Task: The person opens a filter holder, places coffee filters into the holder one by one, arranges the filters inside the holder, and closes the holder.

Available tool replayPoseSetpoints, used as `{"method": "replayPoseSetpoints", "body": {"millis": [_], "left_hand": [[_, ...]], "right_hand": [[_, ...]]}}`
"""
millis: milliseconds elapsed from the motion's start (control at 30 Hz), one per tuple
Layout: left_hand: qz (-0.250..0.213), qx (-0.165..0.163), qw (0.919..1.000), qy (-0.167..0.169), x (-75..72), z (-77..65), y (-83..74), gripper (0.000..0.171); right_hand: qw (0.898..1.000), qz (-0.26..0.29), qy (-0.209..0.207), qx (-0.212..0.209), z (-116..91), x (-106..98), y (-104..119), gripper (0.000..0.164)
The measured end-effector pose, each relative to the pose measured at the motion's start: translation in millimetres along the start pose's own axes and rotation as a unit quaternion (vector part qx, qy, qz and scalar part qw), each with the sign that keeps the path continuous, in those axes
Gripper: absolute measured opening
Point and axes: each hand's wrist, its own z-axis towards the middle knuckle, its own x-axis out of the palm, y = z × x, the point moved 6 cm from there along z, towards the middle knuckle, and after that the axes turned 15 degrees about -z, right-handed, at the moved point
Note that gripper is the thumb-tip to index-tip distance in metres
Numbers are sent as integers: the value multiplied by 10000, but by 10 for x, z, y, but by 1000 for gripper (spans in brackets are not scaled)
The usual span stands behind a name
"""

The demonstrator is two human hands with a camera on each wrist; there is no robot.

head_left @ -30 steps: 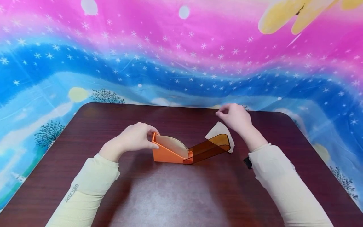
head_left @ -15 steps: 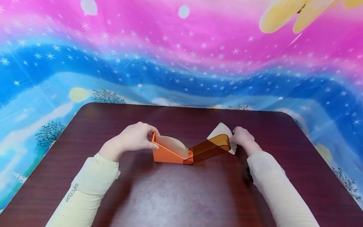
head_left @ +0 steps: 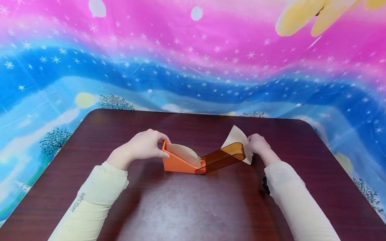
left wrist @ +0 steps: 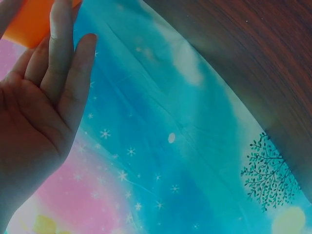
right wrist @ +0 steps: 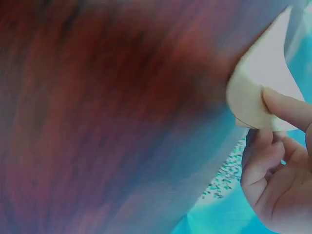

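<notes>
"What's carrying it all?"

"A dark red-brown table (head_left: pixel 105 130) with streaky grain and rounded far corners; a pale sheen (head_left: pixel 181 207) spreads over it on the near side of the orange holder (head_left: pixel 178 164)."

"And directly on it?"

"The orange holder itself, base down — its amber lid (head_left: pixel 221 158) reaches out to the right. Well right of the holder, a cream sheet (head_left: pixel 236 136); whether it touches the tabletop, I can't tell."

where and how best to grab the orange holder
I'd probably grip the orange holder by its tall end, from the left, as the left hand does: its side slopes down rightward, and the brown lid juts beyond the low end.
</notes>
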Motion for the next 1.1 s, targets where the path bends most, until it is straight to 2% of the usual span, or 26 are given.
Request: {"method": "replayPoseSetpoints", "body": {"millis": [200,500,933,1100], "left_hand": [[33,37,10000,4,5,14,6,32],[32,16,10000,37,6,9,16,31],[-40,8,10000,86,7,-6,-8,32],[-54,-18,9999,87,13,-8,1,33]], "right_hand": [[9974,413,-406,-422,-98,-214,40,17],[9940,707,-588,-589,-293,-545,51,37],[9932,569,-749,-682,-463,-738,55,25],[9921,656,-822,-682,-510,-795,29,28]]}}
